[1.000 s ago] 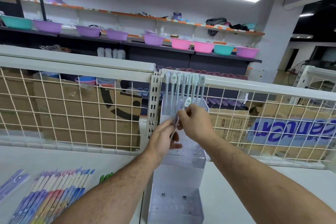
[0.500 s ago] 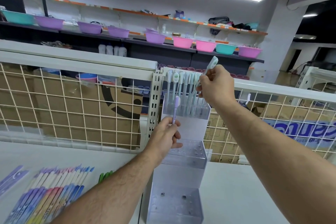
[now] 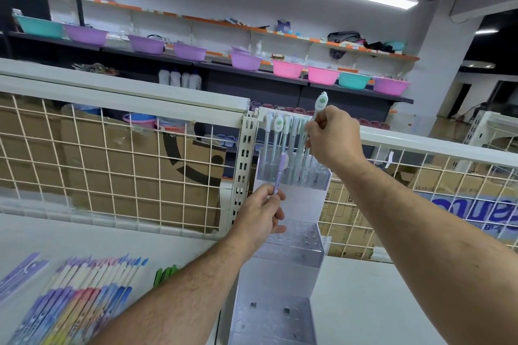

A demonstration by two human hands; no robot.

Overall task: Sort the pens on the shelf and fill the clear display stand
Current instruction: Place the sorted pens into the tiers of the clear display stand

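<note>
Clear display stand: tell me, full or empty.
Partly filled: upright green pens fill the top tier of the clear display stand; middle and bottom tiers show empty holes.

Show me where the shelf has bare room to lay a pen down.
Bare shelf runs between the wire fence and the pen pile, and right of the clear stand. The stand's top tier is crowded with pens.

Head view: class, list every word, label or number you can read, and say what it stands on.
Nothing reads clearly.
Blue letters on the printed box at right: large, but blurred and cut off.
Black print on the brown box: too small.
Green mark on the raised pen, on its cap: too small.
</note>
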